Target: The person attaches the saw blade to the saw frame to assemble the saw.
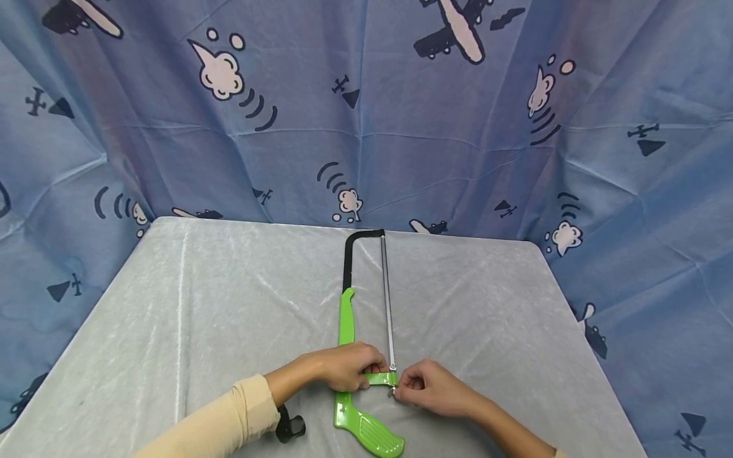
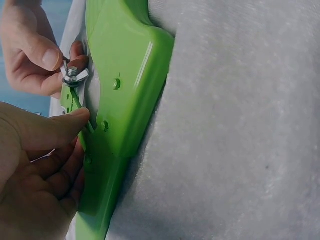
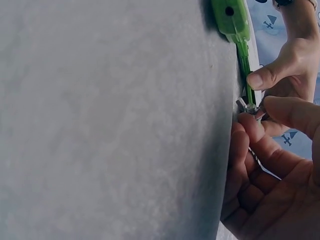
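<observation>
A hacksaw with a green handle (image 1: 375, 434) and a black bow frame (image 1: 348, 261) lies on the table, its silver blade (image 1: 387, 299) on the right side. My left hand (image 1: 350, 366) reaches over the frame and pinches the green crossbar (image 2: 76, 100) between thumb and fingers. At the crossbar's end sits a metal wing nut (image 2: 73, 76) on a threaded bolt. My right hand (image 1: 432, 387) pinches that wing nut between thumb and index finger, as the right wrist view also shows at the nut (image 3: 248, 106).
A grey velvety cloth (image 1: 258, 286) covers the table. Beside the left sleeve lies a small black curved piece (image 1: 290, 426), partly hidden. Behind the table's far edge hangs a blue curtain (image 1: 298, 165) with airplane prints.
</observation>
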{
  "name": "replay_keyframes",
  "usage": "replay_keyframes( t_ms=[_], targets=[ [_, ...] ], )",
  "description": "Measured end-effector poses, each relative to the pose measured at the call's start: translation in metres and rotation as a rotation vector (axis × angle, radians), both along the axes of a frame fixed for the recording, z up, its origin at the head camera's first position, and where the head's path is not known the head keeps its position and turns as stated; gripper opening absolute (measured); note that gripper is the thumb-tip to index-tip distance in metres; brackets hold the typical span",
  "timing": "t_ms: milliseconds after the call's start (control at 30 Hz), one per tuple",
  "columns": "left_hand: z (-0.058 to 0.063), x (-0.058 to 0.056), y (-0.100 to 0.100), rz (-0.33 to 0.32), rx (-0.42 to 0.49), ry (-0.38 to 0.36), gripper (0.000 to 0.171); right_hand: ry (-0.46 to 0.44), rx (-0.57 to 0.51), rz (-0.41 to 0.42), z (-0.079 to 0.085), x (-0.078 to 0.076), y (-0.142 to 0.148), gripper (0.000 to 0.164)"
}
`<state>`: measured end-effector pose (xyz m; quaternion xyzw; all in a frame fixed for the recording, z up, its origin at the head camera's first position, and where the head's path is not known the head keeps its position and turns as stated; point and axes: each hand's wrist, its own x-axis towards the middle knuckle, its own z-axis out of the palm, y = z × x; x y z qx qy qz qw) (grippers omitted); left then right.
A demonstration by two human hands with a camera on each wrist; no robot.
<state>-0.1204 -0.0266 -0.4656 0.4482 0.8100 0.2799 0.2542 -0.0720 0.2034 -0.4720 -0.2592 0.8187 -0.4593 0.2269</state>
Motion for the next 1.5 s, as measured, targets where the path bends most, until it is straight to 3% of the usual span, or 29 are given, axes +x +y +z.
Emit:
replay_keyframes(
  t_ms=[267,533,1167,1500],
  targets=[
    [-0.001,0.000,0.000,0.005,0.007,-0.009,0.029,-0.021,0.006,0.001,0.000,0.000,0.003,0.010],
    [-0.002,0.001,0.001,0.016,0.001,-0.013,0.029,0.030,0.047,-0.028,-0.001,0.002,0.002,0.014],
    [-0.004,-0.001,0.001,0.007,-0.007,0.005,0.029,0.055,0.070,-0.053,0.000,0.003,-0.002,0.012],
    [-0.004,0.000,0.000,0.015,-0.001,0.000,0.030,0.074,0.111,-0.114,0.001,0.006,-0.010,0.026]
  ],
)
